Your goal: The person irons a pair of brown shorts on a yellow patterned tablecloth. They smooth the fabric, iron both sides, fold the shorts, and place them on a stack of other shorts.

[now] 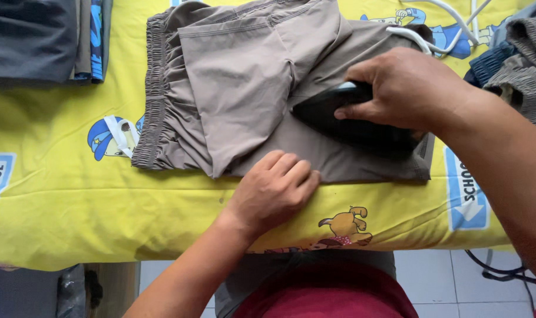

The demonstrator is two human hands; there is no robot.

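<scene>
Head view, looking straight down on a yellow sheet (pixel 62 200) printed with cartoon figures. Spread across its middle, grey-brown shorts (pixel 244 82), waistband to the left, one leg folded over the other. On the shorts' right part, a black iron (pixel 338 121), nose pointing left, gripped from above by the right hand (pixel 412 88), fingers wrapped round the handle. Pressed on the lower hem just left of the iron, the left hand (pixel 274 191), fingers curled loosely, holding nothing, touching the cloth and close to the iron's nose without meeting it. Hands near each other but apart. At top left, a stack of folded dark clothes (pixel 38 38). At top right, a white cord (pixel 450 29) looping behind the right hand, beside a heap of grey and blue garments (pixel 524 53). Below the sheet's edge, tiled floor (pixel 450 285) and a red shirt (pixel 327 294).
</scene>
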